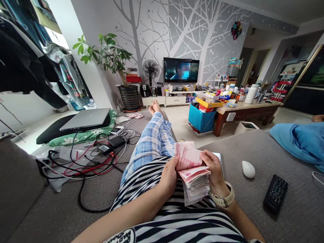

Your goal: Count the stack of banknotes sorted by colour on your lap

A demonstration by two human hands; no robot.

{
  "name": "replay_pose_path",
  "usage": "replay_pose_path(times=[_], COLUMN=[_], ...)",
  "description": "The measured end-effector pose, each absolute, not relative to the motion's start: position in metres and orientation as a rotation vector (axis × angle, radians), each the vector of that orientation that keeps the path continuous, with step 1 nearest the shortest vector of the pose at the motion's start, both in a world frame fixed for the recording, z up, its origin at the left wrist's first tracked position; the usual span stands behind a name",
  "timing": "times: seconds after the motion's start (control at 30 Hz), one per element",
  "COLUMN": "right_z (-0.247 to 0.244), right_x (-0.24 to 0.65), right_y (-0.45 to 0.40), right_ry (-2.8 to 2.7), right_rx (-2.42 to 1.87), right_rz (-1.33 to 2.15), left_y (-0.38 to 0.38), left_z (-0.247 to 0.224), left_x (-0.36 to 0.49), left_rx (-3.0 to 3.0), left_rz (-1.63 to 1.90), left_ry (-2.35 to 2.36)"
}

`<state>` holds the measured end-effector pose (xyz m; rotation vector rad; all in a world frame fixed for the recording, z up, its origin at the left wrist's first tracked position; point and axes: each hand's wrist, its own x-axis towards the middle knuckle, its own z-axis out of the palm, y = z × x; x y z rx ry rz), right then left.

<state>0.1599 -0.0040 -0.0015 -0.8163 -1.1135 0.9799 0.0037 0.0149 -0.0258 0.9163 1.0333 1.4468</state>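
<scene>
A thick stack of pink banknotes [196, 180] is held above my striped shirt, its lower ends fanned out and hanging down. My left hand [169, 175] grips the left edge of the notes, thumb on top. On the right side, my right hand [214, 168] pinches them with thumb and fingers, a watch on that wrist. A few notes [186, 155] stand folded up and away from the rest between both hands. The fingers behind the stack are partly hidden.
A white mouse [248, 169] and a black remote [275, 194] lie on the grey sofa to the right. Tangled cables, a black power bank [117, 141] and a closed laptop [86, 119] are at the left. A cluttered table [253, 107] stands beyond.
</scene>
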Motion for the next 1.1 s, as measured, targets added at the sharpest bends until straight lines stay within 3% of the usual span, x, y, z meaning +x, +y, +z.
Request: replay_pose_path(times=[1.1], right_z=[0.0001], right_x=[0.1602], right_y=[-0.0043], right_ry=[-1.138], right_rx=[-0.830], right_rz=[0.936], left_y=[0.0140], left_z=[-0.0192], left_x=[0.0019], left_rx=[0.949], left_rz=[1.358], left_ry=[0.977])
